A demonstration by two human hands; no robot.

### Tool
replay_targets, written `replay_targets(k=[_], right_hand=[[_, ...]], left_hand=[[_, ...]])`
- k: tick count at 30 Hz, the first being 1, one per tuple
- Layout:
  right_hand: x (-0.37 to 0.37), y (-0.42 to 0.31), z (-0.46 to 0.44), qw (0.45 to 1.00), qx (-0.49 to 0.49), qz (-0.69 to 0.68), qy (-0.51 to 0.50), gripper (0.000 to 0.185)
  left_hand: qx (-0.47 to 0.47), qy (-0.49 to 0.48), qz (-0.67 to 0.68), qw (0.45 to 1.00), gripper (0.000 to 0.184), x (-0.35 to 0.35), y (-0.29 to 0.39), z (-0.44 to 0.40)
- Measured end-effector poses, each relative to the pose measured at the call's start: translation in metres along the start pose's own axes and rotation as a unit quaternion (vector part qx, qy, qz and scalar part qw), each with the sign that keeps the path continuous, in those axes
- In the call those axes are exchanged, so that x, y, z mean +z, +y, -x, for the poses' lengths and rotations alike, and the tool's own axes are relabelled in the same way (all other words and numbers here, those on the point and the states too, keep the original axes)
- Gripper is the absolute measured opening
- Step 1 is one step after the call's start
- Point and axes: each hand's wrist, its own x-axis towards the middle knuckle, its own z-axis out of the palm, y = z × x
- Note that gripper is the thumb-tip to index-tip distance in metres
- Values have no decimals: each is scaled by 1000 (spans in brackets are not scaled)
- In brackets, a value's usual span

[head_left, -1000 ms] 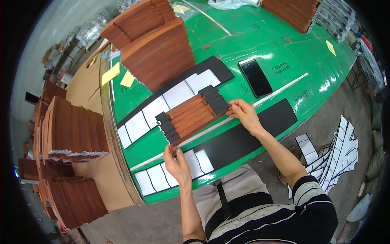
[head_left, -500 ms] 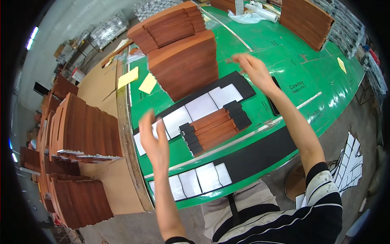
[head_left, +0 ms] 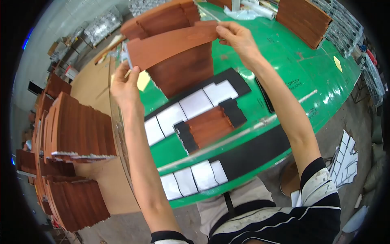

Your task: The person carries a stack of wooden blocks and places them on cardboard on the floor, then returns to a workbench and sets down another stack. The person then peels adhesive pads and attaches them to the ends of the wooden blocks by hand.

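A curved, reddish-brown wood-look panel [head_left: 172,42] is held up level by its two ends. My left hand [head_left: 128,83] pinches its left end, where a pale edge shows. On the right end, my right hand [head_left: 239,38] closes its thumb and fingers. Directly behind and below the panel is a tall stack of similar brown panels [head_left: 183,69]. Nearer to me on the green table lies a small stack of brown pieces with black ends [head_left: 211,126]. Behind that, white rectangular pieces [head_left: 195,105] line a black strip [head_left: 239,81].
A second black strip [head_left: 260,150] with white pieces [head_left: 203,175] runs along the near edge of the green table [head_left: 300,69]. A dark phone-like object [head_left: 266,95] lies beside my right forearm. More brown panel stacks [head_left: 79,130] stand left on a tan board [head_left: 113,183].
Both hands have moved up and away from me and now grip a brown panel by its ends, raised in front of the tall stack. Before, they were empty. The view has shifted slightly.
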Motion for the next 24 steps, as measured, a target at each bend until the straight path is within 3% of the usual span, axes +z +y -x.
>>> replay_targets(k=[2, 6, 9, 11, 14, 17, 19, 24], right_hand=[[-16, -5, 37, 1000, -8, -14, -26, 35], [-55, -15, 141, 996, -17, 25, -80, 27], [-82, 15, 212, 980, 63, 134, -133, 27], [-81, 36, 242, 989, 47, 63, -124, 25], [-77, 59, 254, 987, 61, 111, -98, 23], [-74, 85, 247, 985, 65, 144, -71, 24], [-72, 93, 242, 986, 71, 141, -49, 24], [-72, 97, 242, 977, 76, 191, -57, 25]], left_hand=[[7, -15, 23, 1000, 43, -15, 12, 42], [121, -33, -223, 967, 37, -46, 21, 159], [80, -86, -298, 947, 32, -72, -3, 230], [9, -74, -270, 960, 30, -74, -24, 261], [-23, -79, -299, 951, 28, -67, -39, 277], [33, -71, -307, 948, 27, -57, -56, 275], [19, -68, -308, 949, 27, -51, -57, 271], [1, -82, -301, 950, 28, -49, -58, 272]])
